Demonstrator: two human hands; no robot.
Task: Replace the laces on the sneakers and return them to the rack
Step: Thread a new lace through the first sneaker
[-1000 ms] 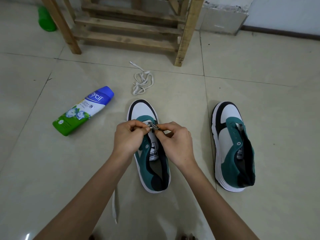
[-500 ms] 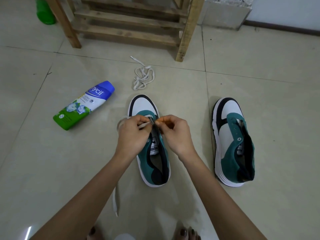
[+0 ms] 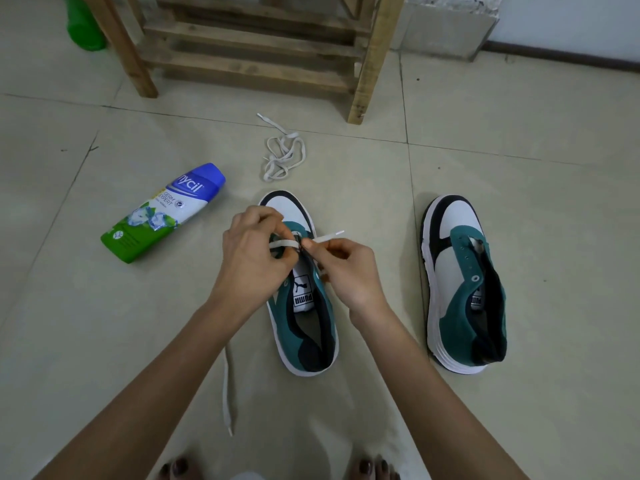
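A pale tiled floor [image 3: 519, 161] is shown. On it a centre sneaker [image 3: 308, 327] and a right-hand sneaker [image 3: 460, 289] are stood upright, well apart. A tangled lace [image 3: 282, 157] is laid between the centre sneaker and a wooden rack [image 3: 263, 46]. A powder bottle [image 3: 162, 213] is laid on its side at left, and a white lace [image 3: 227, 386] is trailed nearer the viewer.

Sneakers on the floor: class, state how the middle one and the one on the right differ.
The middle sneaker has a lace at its front eyelets; the right sneaker has none. The left hand and right hand pinch the lace over the middle sneaker; the right sneaker lies untouched. Both are green, white and black, toes toward the rack.
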